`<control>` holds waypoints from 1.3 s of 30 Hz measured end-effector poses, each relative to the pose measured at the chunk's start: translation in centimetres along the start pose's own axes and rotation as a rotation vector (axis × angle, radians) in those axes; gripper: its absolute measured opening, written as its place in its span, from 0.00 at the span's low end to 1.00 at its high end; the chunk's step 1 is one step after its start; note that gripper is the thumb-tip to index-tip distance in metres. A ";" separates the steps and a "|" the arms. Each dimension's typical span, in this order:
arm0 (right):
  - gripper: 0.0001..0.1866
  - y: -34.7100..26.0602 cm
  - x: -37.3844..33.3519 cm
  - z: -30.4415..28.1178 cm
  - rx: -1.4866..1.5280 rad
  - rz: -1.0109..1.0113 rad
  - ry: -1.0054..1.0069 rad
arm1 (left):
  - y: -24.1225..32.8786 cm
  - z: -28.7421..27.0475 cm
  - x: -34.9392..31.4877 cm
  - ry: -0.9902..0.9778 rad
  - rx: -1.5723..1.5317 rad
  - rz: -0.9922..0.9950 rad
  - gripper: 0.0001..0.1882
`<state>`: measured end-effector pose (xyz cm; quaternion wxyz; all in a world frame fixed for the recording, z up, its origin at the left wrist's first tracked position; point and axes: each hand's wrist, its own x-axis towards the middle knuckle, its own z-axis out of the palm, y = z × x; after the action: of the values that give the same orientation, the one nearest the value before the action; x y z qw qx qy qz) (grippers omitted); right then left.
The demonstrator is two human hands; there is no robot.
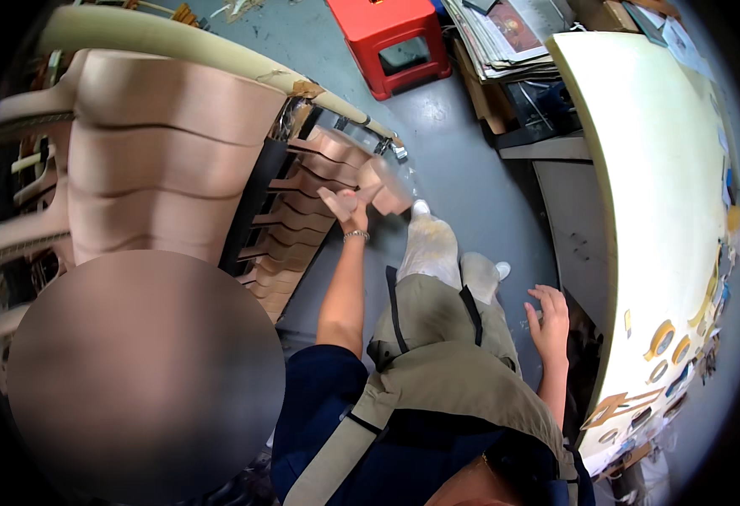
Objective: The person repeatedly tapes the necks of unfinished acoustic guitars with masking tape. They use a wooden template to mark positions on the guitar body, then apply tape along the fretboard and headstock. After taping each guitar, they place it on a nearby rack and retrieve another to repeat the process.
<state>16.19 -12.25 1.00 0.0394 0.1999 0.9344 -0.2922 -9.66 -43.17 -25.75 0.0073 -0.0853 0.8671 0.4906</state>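
Observation:
My left hand (353, 211) is wrapped round a pinkish-beige molded piece (389, 190) with a broad body and what looks like a narrow arm; motion blur hides its exact kind. It is raised beside a rack holding a row of similar pinkish-beige pieces (307, 211), overlapping one another in a column. A bracelet circles my left wrist. Low on the right, my right hand (549, 320) hangs with its fingers loosely bent and apart, holding nothing. It is nearest to the long cream-white table, not touching it.
Larger pinkish-beige pieces (167, 143) fill the left side, below a pale curved rail (176, 42). A red plastic stool (391, 42) stands ahead. On the right, the cream-white table (657, 211) bears tape rolls (662, 339). Stacked papers (505, 38) lie beyond it. A blurred round patch covers the lower left.

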 end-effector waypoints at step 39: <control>0.13 -4.8 5.7 5.9 0.057 0.397 -0.214 | -12.9 -2.5 28.6 -0.941 -1.065 -0.759 0.23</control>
<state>8.78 -17.15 -2.42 0.1894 0.3486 0.8586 -0.3247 -35.64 -55.87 -38.16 0.4963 -0.1503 0.3346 0.7869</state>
